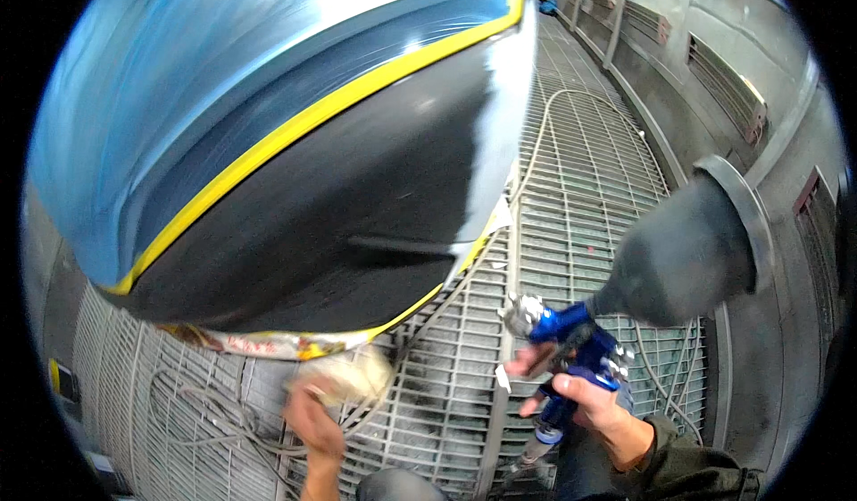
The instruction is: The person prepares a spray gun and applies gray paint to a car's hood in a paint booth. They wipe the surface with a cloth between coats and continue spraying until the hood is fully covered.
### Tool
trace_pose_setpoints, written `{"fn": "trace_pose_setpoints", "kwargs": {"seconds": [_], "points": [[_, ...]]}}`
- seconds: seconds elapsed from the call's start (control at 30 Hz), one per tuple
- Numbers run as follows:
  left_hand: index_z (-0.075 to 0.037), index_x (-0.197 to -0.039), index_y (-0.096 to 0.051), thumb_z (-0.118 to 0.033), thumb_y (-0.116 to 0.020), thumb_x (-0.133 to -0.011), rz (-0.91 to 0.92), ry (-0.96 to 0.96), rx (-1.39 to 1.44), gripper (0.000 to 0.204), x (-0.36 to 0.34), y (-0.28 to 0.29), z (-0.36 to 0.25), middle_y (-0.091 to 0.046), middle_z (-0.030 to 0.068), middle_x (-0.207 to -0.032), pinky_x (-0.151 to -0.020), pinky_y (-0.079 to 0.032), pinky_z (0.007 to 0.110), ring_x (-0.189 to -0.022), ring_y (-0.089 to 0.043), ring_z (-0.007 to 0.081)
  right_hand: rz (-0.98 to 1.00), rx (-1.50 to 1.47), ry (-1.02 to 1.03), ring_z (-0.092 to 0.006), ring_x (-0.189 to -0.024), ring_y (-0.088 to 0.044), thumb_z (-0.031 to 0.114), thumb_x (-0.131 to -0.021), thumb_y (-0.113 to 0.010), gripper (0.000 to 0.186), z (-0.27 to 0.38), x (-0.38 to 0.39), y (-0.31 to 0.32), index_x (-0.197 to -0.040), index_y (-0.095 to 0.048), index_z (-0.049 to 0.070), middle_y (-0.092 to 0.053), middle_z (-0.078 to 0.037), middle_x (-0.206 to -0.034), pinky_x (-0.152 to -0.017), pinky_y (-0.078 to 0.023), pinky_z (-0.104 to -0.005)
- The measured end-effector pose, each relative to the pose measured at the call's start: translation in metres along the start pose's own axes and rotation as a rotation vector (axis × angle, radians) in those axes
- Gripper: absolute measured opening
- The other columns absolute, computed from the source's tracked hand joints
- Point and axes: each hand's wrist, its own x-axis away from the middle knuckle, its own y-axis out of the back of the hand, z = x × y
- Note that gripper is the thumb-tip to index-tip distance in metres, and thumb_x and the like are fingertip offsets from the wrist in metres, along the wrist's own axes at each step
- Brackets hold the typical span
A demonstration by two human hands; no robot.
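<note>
1. One floor of metal bars (589, 157) spreads out below us.
2. A gray wall (656, 86) with slotted vents stands on our right.
3. In front of us, a shiny blue sheet (134, 117) fills the upper left.
4. Under it is a curved black panel (312, 206). It turns pale along its right side, and a small bar sticks out near its lower right.
5. A thin hose (544, 135) lies in loops on the floor.
6. Bright yellow tape (295, 126) runs between the blue sheet and the black panel.
7. We have a blue spray gun (571, 331) to the right of the panel, apart from it. Its silver nose points left. A big gray cup (683, 255) sits on it, tilted to the right.
8. Our right hand (589, 403) is wrapped around the gun's handle.
9. Our left hand (314, 425) is lower down, left of the gun. It is closed on a pale cloth (344, 378), just below the panel. The cloth is blurry, so we cannot tell if they touch.
</note>
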Motion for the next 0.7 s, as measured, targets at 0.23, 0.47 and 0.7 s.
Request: {"fn": "trace_pose_setpoints", "kwargs": {"seconds": [0.23,0.47,0.7], "points": [[-0.001,-0.111,-0.058,-0.038,-0.077,-0.078,1.056,0.507,-0.008,0.053,0.106,-0.181,-0.144,-0.065,0.0219,-0.094,-0.076,-0.051,0.045,-0.089,-0.063,0.0404,-0.382,-0.172,0.347,-0.0255,-0.112,-0.062,0.022,-0.095,-0.054,0.046,0.123,-0.050,0.141,-0.135,-0.047,0.002,-0.060,-0.015,-0.127,-0.063,-0.063,-0.0357],[-0.003,-0.108,-0.065,-0.037,-0.067,-0.087,0.931,0.799,-0.399,0.040,0.176,-0.222,-0.133,-0.067,0.0255,-0.090,-0.071,-0.052,0.049,-0.087,-0.064,0.0452,-0.363,-0.043,0.719,-0.0178,-0.097,-0.067,0.029,-0.101,-0.049,0.039,0.329,-0.105,0.264,-0.126,-0.055,0.000,-0.067,-0.014,-0.116,-0.059,-0.059,-0.0288],[-0.006,-0.086,-0.068,-0.022,-0.057,-0.088,0.486,0.291,-0.920,0.019,0.159,-0.251,-0.159,-0.062,0.0150,-0.066,-0.058,-0.049,0.044,-0.063,-0.062,0.0366,-0.189,0.297,0.933,-0.0105,-0.093,-0.067,0.023,-0.101,-0.051,0.034,0.491,-0.103,0.404,-0.120,-0.059,-0.004,-0.067,-0.013,-0.119,-0.055,-0.052,-0.0158]]}}
